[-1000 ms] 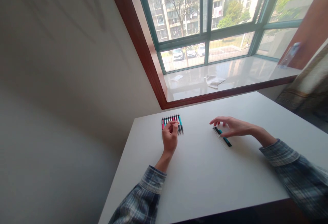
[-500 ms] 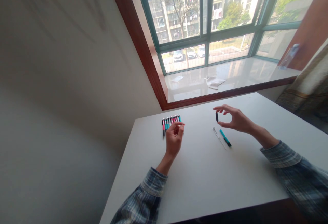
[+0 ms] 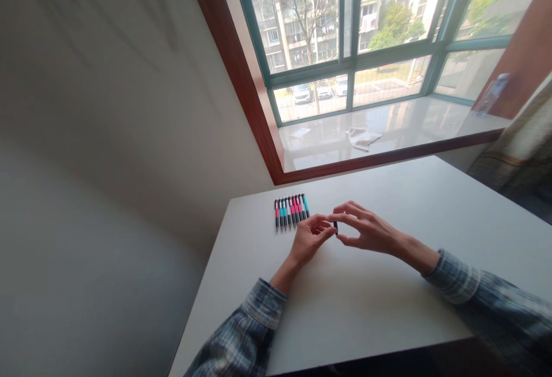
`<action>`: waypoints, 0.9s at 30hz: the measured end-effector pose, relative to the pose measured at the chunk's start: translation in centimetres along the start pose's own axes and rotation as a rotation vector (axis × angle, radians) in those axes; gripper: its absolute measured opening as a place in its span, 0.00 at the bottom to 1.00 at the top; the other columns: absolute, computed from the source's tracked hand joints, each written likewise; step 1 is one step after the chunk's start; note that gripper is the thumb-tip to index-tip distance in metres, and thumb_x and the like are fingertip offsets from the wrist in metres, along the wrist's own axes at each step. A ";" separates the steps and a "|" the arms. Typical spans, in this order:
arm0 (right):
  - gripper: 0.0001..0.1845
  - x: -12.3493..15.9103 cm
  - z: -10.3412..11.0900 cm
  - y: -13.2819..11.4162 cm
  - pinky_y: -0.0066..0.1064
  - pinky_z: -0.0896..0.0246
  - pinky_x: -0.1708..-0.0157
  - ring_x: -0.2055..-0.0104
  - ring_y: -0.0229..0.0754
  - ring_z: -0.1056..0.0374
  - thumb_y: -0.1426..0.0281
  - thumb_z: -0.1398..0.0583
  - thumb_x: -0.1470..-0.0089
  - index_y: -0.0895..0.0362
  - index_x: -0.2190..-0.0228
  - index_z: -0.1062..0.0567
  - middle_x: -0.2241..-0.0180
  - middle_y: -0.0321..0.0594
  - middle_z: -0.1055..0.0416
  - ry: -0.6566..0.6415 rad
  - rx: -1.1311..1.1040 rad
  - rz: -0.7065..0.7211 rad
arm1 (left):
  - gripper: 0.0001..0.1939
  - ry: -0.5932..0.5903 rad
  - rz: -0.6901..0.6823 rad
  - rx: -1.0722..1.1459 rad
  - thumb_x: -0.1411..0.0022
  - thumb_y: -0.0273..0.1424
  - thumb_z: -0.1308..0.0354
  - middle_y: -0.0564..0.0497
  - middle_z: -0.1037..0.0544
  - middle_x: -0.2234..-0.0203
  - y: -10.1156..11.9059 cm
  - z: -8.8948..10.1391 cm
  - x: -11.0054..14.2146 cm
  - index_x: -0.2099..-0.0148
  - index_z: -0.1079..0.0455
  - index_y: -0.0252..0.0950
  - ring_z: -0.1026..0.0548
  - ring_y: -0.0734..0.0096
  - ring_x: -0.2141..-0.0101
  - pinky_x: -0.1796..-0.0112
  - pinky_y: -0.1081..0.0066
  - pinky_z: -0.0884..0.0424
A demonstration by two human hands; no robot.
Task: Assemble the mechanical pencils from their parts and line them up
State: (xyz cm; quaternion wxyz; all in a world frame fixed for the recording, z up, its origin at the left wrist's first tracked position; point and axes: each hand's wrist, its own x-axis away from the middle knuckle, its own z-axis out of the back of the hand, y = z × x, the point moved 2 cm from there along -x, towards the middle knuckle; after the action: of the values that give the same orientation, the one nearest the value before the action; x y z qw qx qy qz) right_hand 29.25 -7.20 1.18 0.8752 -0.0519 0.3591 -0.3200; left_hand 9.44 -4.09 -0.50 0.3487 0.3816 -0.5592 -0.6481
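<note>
Over the white table (image 3: 366, 308), near the row of pens, a short black piece (image 3: 336, 227) stands roughly upright between the two hands. Right hand (image 3: 368, 230) holds it by the ends, thumb below and fingertips above, narrow pinch, palm side arched and hollow. Left hand (image 3: 307, 242) meets it from the other side, thumb tip right beside the piece, fingers curled in; can't tell if the left grips anything, fingertips overlap there.

Just beyond the left hand: row of pens (image 3: 292, 211) flat on the table, side by side, clickers toward the window, tips toward the person; pink, teal and whitish barrels, dark grips. Plaid sleeves (image 3: 264, 303) on both arms.

Further out, window sill (image 3: 409, 115) with a crumpled white cloth (image 3: 363, 138), a small white sheet (image 3: 301, 133) left of it, clear bottle (image 3: 491, 95) at the right end. Red-brown window frame (image 3: 235, 61), curtain (image 3: 517, 135) at right, plain wall (image 3: 107, 193) at left. Parked cars (image 3: 301, 94) outside.
</note>
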 end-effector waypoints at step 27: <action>0.19 2.6 2.7 10.5 0.38 0.32 0.65 0.69 0.46 0.27 0.49 0.35 0.44 0.50 0.69 0.14 0.69 0.42 0.19 -0.147 -0.179 -0.501 | 0.06 0.251 -0.196 -0.428 0.38 0.34 0.36 0.49 0.19 0.64 0.7 0.5 0.5 0.59 0.24 0.40 0.24 0.67 0.67 0.65 0.68 0.28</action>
State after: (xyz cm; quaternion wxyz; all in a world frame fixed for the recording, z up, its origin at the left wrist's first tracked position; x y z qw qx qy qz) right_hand 37.89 -0.80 -1.77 0.7844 -0.2390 0.2976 -0.4888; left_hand 8.78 -4.36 0.15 0.4238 0.4288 -0.3221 -0.7299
